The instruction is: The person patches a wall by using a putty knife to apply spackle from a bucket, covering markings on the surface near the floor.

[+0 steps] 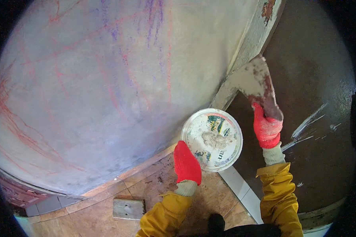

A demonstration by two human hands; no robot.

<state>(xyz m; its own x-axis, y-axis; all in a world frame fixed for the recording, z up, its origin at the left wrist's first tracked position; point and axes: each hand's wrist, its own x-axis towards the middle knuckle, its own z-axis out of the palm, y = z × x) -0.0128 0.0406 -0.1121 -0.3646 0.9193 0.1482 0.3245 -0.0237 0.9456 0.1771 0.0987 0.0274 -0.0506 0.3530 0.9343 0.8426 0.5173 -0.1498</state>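
My left hand (pixel 186 162), in a red glove with a pale cuff, is closed on the near left rim of a round white plastic bucket lid (pixel 194 130). The lid lies flat like a palette, with a lump of greyish putty (pixel 216 140) in its middle. In my right hand (pixel 267 127), also in a red glove, is a putty knife (pixel 254 81), gripped by its handle. Its wide blade points up and away, smeared with pale putty, and overlaps the edge strip (pixel 225 94) between wall and dark panel. Whether the blade touches that strip I cannot tell.
A pale wall (pixel 138 71) with red and purple scribbles fills the left. At right stands a dark brown panel (pixel 316 158) with white scratches. On the brown tiled floor (pixel 95 215) lies a small wooden block (pixel 129 208); a white tile strip (pixel 241 187) runs beside my right forearm.
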